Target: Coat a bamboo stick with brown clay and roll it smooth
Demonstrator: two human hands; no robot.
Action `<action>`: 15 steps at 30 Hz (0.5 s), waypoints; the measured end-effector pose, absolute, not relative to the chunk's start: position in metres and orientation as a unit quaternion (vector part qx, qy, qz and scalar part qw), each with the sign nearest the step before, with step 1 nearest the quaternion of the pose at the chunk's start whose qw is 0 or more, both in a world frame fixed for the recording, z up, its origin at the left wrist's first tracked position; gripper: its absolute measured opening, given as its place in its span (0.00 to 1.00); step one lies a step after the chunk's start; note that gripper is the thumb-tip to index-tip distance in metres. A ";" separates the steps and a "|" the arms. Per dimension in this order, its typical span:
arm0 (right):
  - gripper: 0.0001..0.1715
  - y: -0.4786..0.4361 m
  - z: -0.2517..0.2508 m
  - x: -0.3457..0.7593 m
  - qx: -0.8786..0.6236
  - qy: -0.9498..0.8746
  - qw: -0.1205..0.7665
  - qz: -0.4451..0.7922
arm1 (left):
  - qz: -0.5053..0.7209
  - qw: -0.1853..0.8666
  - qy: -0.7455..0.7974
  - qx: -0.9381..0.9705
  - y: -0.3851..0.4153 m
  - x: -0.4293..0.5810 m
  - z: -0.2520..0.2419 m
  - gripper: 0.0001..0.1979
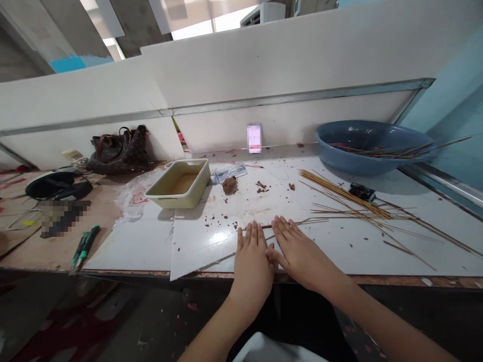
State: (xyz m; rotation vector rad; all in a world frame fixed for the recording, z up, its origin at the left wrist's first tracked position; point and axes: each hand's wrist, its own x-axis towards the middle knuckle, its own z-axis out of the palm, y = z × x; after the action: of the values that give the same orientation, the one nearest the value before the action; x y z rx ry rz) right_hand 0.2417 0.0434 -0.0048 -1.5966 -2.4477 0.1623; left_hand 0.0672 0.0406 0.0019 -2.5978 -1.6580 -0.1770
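Note:
My left hand (252, 256) and my right hand (298, 246) lie flat, palms down, side by side on a glossy white board (211, 241) near its front edge. Their thumbs nearly meet, and neither hand grips anything. A long thin stick (226, 259) runs beneath both hands. To the right, a loose spread of thin bamboo sticks (350, 206) lies close to my right fingertips. Ahead of my hands sits a lump of brown clay (229, 185), with brown crumbs (261, 187) scattered around it.
A blue basin (362, 146) holding sticks stands at the back right. A cream tray (177, 183), a phone (254, 138) and a dark handbag (118, 153) stand farther back. Green-handled tools (85, 246) lie on the wooden tabletop at the left. A white wall runs behind.

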 end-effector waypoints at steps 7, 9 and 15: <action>0.52 0.047 -0.003 0.239 -0.543 -0.830 0.110 0.060 | -0.071 0.028 -0.551 -0.831 0.041 0.067 0.001 0.31; 0.51 0.031 -0.013 0.241 -0.539 -0.831 0.127 0.045 | -0.090 0.045 -0.545 -0.832 0.027 0.062 -0.008 0.31; 0.50 0.034 -0.020 0.242 -0.540 -0.830 0.130 0.044 | -0.082 0.043 -0.549 -0.831 0.031 0.062 -0.010 0.31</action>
State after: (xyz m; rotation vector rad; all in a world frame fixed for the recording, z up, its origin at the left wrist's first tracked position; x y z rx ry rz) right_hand 0.2422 0.0343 -0.0202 -1.5700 -2.4111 0.1290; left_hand 0.0620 0.0310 -0.0099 -2.5408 -1.6799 -0.2498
